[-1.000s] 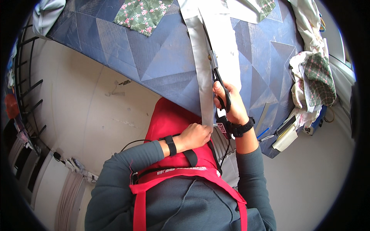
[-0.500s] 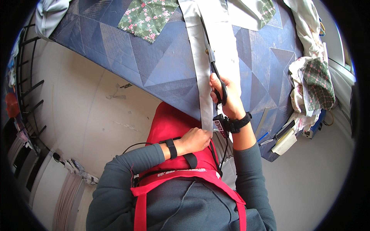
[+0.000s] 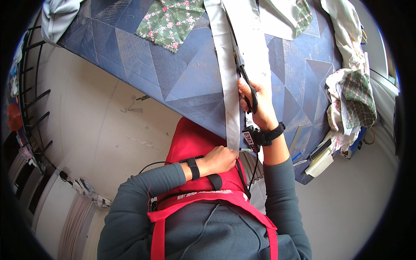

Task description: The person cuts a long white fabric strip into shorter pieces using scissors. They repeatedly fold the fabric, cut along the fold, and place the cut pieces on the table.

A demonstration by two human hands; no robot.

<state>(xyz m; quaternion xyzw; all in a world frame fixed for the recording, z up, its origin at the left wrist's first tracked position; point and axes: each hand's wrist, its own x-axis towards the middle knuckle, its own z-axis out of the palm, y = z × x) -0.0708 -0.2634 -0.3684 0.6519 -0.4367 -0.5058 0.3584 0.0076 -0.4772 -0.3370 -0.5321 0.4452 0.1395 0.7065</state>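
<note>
My right hand (image 3: 262, 104) is closed round the black handles of a large pair of scissors (image 3: 243, 73) on the table. Its long blades point away from me, lying along a slit between a narrow pale fabric strip (image 3: 228, 82) and the wider white fabric (image 3: 256, 47). The strip runs down over the table's near edge to my left hand (image 3: 220, 158). That hand's fingers are closed on the strip's lower end, in front of my red apron (image 3: 190, 143). The tips of the blades are hard to make out against the bright cloth.
The table has a blue triangle-patterned cover (image 3: 182, 78). A green floral fabric piece (image 3: 171, 24) lies at the far left, grey-white cloth (image 3: 286, 17) at the far right. Crumpled fabrics (image 3: 357, 97) hang along the right edge, near a ruler (image 3: 297, 138) and a notepad (image 3: 320, 165).
My right hand and the scissors have shifted slightly, with the handles a little farther from me. My left hand keeps its hold on the strip in the same place.
</note>
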